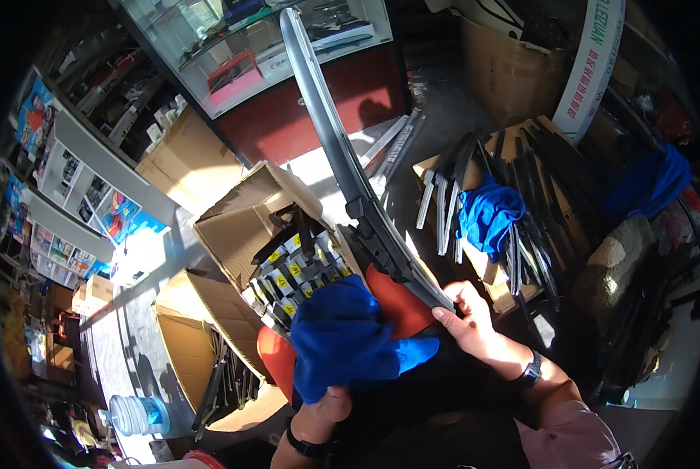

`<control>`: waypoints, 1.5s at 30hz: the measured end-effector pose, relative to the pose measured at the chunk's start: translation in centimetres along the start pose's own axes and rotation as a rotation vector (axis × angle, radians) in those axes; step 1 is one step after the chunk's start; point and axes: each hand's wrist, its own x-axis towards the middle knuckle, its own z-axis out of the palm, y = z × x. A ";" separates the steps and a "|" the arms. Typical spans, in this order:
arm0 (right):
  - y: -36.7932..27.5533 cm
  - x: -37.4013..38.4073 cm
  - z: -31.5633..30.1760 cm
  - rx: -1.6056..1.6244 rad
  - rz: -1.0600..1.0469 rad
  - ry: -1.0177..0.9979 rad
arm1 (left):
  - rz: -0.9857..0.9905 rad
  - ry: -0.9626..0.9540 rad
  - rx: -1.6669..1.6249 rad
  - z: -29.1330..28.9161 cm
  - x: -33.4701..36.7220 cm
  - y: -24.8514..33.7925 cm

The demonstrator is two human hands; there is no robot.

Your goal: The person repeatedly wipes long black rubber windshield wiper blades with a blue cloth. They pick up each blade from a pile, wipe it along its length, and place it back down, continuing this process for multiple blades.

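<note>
A long black wiper blade slants up and away from my right hand, whose thumb and fingers pinch its near end. A bulky connector sits about midway along the blade. My left hand is closed on a bunched blue cloth, which hides most of its fingers. The cloth is to the left of the blade's near end and looks apart from it. Beneath the blade and cloth shows a red-orange surface.
Ahead left, an open cardboard box holds several yellow-labelled pieces. Another box contains dark strips. Wiper blades and a blue cloth lie on cardboard at right. A glass display case stands beyond; a water jug lies lower left.
</note>
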 end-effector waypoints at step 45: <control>-3.6 -5.1 -0.5 0.641 0.985 -0.868 | 0.299 0.574 -1.014 -19.7 0.3 -3.8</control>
